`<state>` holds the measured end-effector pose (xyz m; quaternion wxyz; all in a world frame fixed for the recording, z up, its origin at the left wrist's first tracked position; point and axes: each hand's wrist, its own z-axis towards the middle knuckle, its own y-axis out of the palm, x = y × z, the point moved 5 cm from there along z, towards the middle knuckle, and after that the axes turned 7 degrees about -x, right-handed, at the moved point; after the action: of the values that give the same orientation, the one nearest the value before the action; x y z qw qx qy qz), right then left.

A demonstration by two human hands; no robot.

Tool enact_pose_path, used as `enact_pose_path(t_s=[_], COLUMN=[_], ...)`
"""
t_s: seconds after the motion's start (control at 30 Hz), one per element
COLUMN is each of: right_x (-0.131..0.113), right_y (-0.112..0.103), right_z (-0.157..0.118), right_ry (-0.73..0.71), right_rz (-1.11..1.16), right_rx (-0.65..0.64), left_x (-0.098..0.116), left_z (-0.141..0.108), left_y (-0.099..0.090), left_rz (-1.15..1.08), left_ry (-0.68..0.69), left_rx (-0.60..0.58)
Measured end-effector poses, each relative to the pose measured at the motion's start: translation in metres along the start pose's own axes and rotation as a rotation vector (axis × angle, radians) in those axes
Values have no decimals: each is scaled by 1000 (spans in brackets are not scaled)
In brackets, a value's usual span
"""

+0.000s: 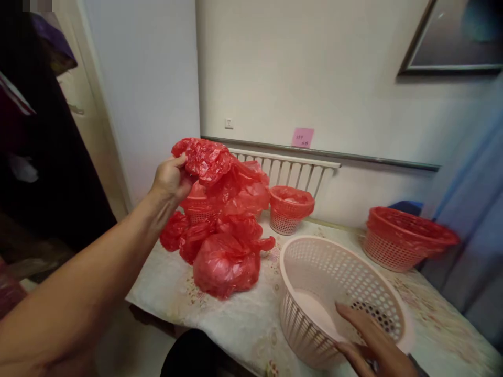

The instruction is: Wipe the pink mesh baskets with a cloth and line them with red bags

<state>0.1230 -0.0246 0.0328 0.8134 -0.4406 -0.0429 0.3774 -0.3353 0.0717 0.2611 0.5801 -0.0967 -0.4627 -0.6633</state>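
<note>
My left hand (173,175) is raised over the table, its fingers closed on a crumpled red plastic bag (208,159). Below the hand, a knotted, filled red plastic bag (228,264) lies among several other bunched red bags. A large pale pink plastic basket (310,309) with lattice walls stands upright at the front right. My right hand (373,345) straddles its near rim, one finger over the inside and the thumb at the rim; the remaining fingers are partly hidden. Nothing shows inside the basket.
Behind stand a small basket lined with a red bag (291,204) and, partly hidden, another lined basket (200,207). A wider red-lined basket (404,241) is at the right, beside a blue curtain (467,220). A radiator (291,170) runs along the wall behind the table (236,324).
</note>
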Motion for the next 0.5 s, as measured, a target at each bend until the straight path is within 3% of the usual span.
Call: enact_pose_path(t_s=[0.13,0.27,0.37,0.5], right_x=[17,24,22,27], right_y=[-18,-35,-45,-50], right_z=[19,49,61,54], right_ry=[352,390,393,539], right_rz=[407,823,812,890], right_rx=[101,251,272,316], left_x=[-20,-58,-89,-122], left_z=[-38,-82,-116,-154], left_y=[51,93,114,132], left_rz=[-315,-487,-527,-530], left_ry=[-192,-412,-508,-584], left_rx=[-40,-82,-120,-189])
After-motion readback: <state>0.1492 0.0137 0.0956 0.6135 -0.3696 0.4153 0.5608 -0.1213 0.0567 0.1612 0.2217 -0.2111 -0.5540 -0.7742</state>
